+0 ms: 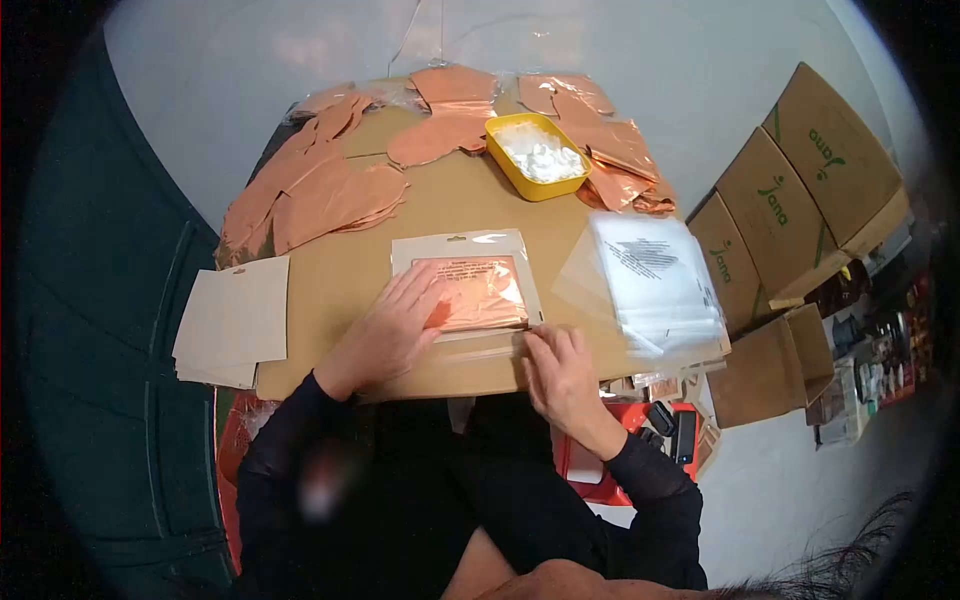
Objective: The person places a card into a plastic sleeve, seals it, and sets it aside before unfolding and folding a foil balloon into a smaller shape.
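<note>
A folded copper-coloured foil piece (pixel 490 298) lies on a pale card with a hang slot (pixel 408 252), inside a clear plastic bag (pixel 470 352) with printed text. My left hand (pixel 398 318) rests over the left part of this packet, fingers stretched out and lying flat on it. At the packet's lower right corner, my right hand (pixel 563 375) has its fingers curled together on the edge of the bag's clear flap. The fingertips partly hide the place where they meet the plastic.
Pale cards (pixel 232 318) are stacked left, printed clear bags (pixel 655 270) right. Copper foil shapes (pixel 340 200) lie along the back around a yellow tub (pixel 540 190) of white material. Cardboard boxes (pixel 770 190) stand at right. A red stool (pixel 606 488) is below the table.
</note>
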Available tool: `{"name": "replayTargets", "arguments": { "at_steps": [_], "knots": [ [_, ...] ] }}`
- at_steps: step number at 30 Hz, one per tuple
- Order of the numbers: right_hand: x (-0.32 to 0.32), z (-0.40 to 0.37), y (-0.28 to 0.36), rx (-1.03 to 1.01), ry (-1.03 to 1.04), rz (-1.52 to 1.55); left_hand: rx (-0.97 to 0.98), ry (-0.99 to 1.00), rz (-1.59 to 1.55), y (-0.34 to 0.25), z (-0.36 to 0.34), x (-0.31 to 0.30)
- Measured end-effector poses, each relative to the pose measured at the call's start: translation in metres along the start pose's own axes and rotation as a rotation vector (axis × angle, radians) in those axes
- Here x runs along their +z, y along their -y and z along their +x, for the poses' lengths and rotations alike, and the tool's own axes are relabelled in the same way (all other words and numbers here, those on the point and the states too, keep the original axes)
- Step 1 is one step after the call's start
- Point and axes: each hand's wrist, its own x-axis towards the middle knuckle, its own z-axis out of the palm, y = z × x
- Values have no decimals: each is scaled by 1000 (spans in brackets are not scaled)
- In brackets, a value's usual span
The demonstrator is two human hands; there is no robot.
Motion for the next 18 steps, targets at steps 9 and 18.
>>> {"name": "replayTargets", "arguments": {
  "at_steps": [9, 18],
  "knots": [
    [-1, 19, -32, 126, 34, 13, 80, 18, 33, 14, 49, 4],
    [12, 24, -35, 102, 28, -63, -25, 184, -84, 24, 65, 38]
  ]
}}
